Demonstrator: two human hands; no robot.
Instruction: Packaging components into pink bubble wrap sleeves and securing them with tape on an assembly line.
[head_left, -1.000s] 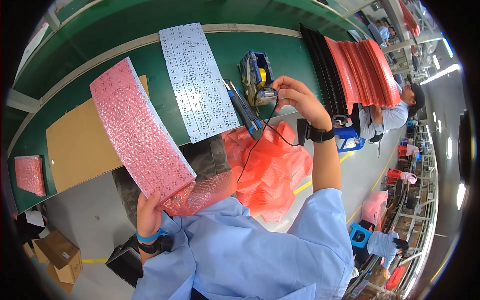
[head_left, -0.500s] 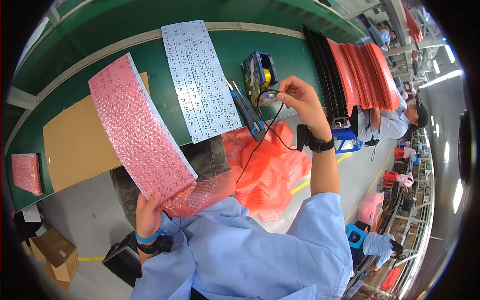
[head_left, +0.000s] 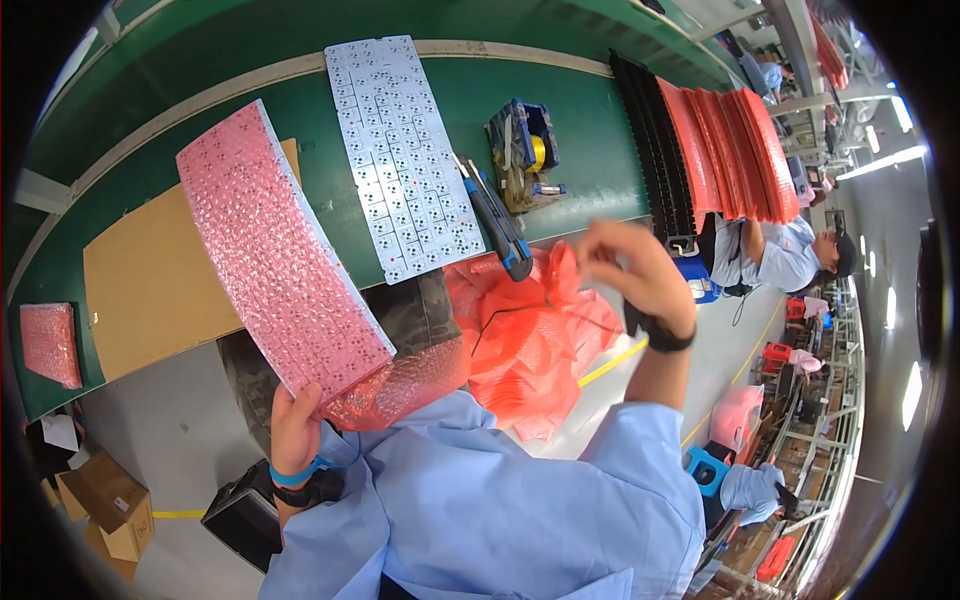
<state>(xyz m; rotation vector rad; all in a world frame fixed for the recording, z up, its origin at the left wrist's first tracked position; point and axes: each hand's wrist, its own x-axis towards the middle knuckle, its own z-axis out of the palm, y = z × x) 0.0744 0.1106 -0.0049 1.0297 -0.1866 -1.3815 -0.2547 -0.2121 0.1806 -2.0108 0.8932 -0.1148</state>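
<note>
My left hand grips the near end of a bubble-wrapped circuit board, thumb on top. Pink bubble wrap covers this long board, and a white edge shows along its right side. Over the table's front edge, my right hand is raised and smeared by motion; whether its fingers hold anything cannot be made out. A thin black cable hangs across red bubble-wrap bags below that hand. To its left lies a blue and black utility knife, beside a bare white circuit board with rows of key positions.
Behind the knife stands a tape dispenser with a yellow roll. Cardboard lies under the wrapped board, and a small pink packet sits far left. A black rack and stacked red bubble bags stand right, near another person.
My right hand has moved away from the tape dispenser, toward me and slightly right. The black cable, raised near its fingers before, now hangs lower. My left hand stays in place.
</note>
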